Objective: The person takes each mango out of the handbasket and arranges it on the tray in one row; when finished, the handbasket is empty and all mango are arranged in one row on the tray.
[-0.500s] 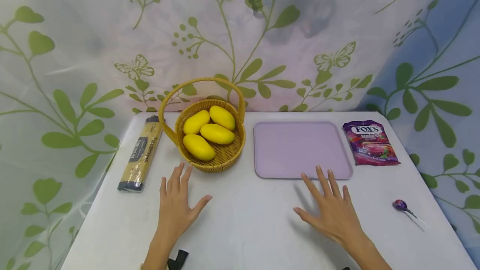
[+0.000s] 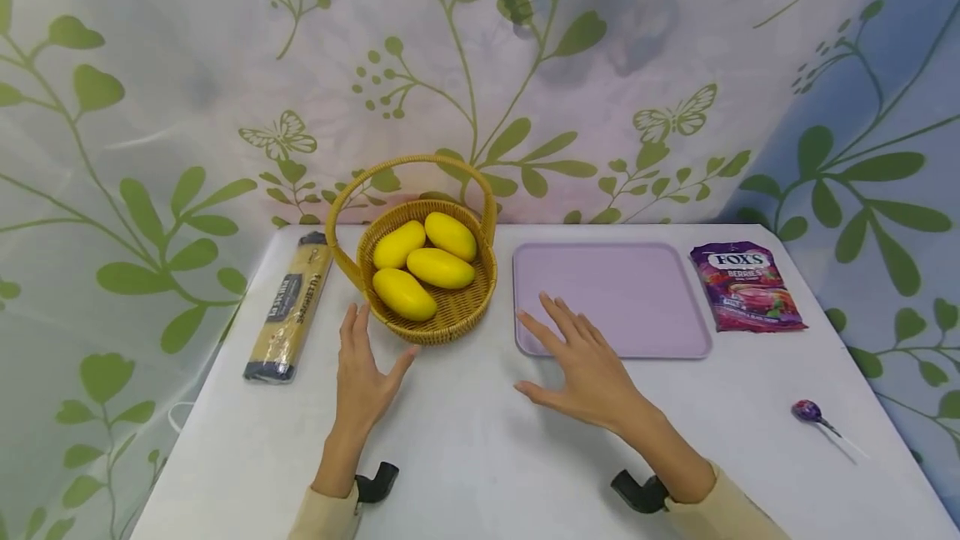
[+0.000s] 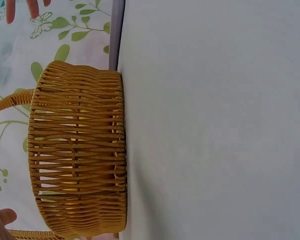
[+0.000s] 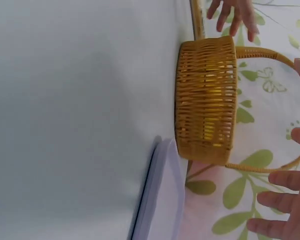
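A wicker basket [image 2: 461, 322] with a tall hoop handle holds several yellow mangoes [image 2: 440, 268] in the head view. My left hand [image 2: 367, 377] hovers at the basket's near left side, fingers spread and holding nothing. Over the near left part of the lilac tray [image 2: 645, 298] is my right hand [image 2: 588, 369], its fingers extended and pointing toward the basket. The left wrist view shows the basket's woven side [image 3: 80, 150] close by. In the right wrist view, the basket [image 4: 206, 100] stands beyond the tray's edge [image 4: 160, 195], with fingers [image 4: 280, 202] at the right.
A pack of spaghetti [image 2: 288, 311] lies left of the basket. Right of the tray is a purple bag of Fox's candy [image 2: 748, 288], with a lollipop [image 2: 808, 412] nearer the front right edge. A leaf-patterned curtain [image 2: 480, 65] hangs behind the white table [image 2: 465, 457].
My right hand has moved left, from the tray's near edge toward the basket. My left hand has shifted slightly forward and right, closer to the basket. The objects stay in place.
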Tool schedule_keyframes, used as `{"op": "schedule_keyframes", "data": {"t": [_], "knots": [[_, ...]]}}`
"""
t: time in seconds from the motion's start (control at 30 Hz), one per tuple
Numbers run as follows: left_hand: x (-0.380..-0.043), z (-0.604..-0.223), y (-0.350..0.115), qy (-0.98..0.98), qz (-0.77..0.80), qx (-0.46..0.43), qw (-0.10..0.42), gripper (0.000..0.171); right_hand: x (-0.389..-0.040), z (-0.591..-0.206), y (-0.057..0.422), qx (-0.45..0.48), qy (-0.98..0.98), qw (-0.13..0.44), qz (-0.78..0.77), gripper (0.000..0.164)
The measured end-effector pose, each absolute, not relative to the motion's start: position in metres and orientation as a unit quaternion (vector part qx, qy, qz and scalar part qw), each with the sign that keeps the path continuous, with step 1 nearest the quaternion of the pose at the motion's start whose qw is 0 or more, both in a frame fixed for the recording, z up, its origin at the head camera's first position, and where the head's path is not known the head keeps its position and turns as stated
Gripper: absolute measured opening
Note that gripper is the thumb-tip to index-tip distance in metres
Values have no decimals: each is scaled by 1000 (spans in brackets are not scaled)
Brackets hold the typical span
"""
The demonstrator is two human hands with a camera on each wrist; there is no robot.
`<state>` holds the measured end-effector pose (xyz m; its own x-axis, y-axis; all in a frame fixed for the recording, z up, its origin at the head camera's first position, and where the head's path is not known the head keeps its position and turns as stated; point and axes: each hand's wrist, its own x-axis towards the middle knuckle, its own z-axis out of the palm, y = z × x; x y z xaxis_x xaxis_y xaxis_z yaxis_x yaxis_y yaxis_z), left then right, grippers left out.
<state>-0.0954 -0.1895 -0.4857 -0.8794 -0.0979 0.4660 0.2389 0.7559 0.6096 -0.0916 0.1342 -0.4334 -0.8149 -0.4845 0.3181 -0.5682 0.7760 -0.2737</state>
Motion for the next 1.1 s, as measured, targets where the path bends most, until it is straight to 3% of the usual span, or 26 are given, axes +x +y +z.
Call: {"op": "schedule_keyframes", "data": {"t": [0.27,0.77,1.1], "knots": [[-109,-499,-190,-873,-418,-46,247,92,-125,-431,110,359,-900,118,217,78],[-125,-523,-185,-818,-520,-35,246,86,-183,-416,86,424,-870,45,246,73],[-116,-501,-180,-796,-558,-34,232,79,-211,-428,54,471,-846,-13,251,67]]}}
